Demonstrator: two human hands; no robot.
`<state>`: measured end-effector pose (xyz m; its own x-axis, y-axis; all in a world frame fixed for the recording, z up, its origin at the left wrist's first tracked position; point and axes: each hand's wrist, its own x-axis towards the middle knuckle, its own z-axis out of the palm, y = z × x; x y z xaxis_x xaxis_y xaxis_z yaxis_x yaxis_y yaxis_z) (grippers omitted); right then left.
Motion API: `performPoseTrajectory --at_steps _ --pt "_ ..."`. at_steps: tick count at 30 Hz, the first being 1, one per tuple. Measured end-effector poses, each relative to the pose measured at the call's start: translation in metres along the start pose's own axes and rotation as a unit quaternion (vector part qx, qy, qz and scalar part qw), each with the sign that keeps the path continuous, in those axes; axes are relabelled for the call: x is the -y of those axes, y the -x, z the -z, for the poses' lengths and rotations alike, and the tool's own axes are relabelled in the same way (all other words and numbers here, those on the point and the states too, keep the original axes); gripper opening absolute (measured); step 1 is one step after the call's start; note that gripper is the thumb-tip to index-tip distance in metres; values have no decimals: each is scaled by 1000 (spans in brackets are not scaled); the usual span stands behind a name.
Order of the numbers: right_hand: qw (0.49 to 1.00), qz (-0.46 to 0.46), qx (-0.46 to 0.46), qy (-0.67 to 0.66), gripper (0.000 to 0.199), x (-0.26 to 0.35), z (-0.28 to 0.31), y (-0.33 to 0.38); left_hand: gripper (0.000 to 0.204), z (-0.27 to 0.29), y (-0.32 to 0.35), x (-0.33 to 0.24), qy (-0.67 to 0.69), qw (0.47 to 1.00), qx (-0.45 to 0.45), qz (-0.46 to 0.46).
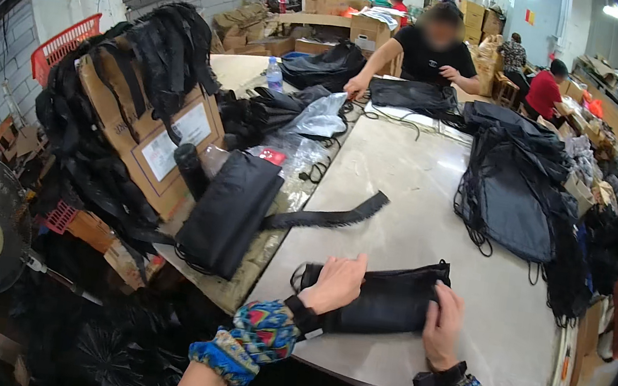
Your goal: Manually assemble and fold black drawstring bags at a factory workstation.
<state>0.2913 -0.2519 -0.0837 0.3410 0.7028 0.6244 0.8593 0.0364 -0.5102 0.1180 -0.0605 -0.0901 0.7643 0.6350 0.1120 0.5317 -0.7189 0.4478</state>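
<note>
Bundle (393, 302): likely light, soft, slick
Left fingers (349, 272): bent atop, grip unclear
Right fingers (449, 299): holding end, my best grasp

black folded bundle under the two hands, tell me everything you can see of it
The black bundle looks like thin, slightly shiny fabric, folded into a roughly rectangular, creased pad. It lies flat near the close edge of the pale table, its long side running left to right, with the far right corner sticking up. A thin black cord loop shows at its left end. The left hand rests on its left part; the right hand touches its right end.
</note>
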Motion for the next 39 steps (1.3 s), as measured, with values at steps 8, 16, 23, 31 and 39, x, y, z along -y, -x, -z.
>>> performPoseTrajectory --at_steps 8,16,23,31,39 --pt "1000 -13 -26 5 32 -5 -2 5 28 181 48 147 328 901 -219 179" --pt "999 -37 1 -12 27 -9 -7 1 32 184 70 294 395 799 -198 408" --pt "992 -100 58 47 34 -50 -12 -57 39 168 68 295 236 829 -253 439" --pt "913 -145 59 376 24 -215 6 -111 39 164 104 358 211 877 -273 335" --pt "960 48 147 232 21 -132 73 -113 39 195 31 127 -99 928 -351 74"
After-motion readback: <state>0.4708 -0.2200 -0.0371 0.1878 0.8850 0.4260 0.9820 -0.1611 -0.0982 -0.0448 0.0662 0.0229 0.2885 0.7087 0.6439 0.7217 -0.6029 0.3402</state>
